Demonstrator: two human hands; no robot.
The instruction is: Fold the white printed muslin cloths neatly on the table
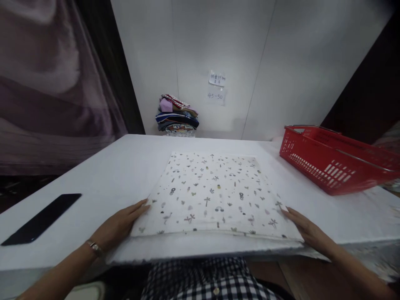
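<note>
A folded white cloth with small printed palm trees, birds and rainbows lies flat on the table in front of me. Its near edge shows more than one layer. My left hand touches the left side of the cloth, fingers stretched out and resting along the edge. On the opposite side, my right hand lies with straight fingers against the right edge near the front corner. Neither hand has its fingers wrapped round the fabric. Both thumbs are mostly hidden.
The white-covered table meets a pale wall. A stack of folded fabrics stands at the back. A red plastic basket sits at the right, and a flat black object lies at the left. Paper signs hang on the wall.
</note>
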